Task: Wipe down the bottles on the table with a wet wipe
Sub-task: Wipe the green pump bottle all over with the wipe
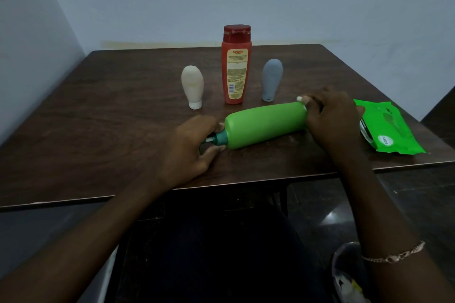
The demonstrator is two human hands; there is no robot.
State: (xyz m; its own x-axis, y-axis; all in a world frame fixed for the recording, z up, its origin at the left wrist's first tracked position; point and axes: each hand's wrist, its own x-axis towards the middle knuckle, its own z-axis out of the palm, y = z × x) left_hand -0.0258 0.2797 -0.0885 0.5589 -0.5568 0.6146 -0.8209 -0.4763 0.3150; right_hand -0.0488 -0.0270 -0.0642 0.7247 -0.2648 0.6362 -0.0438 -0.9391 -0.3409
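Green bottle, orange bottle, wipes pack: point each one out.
green bottle (264, 128), head view, middle of the body as it lies on its side.
orange bottle (236, 69), head view, on the back label.
wipes pack (391, 128), head view, on the green top face.

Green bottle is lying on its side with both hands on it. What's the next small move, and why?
Probably draw the wipe under the right hand from the base along the green bottle toward the pump. The left hand pins the pump neck, the bottle lies flat on the table, and the wipe sits only at the base end.
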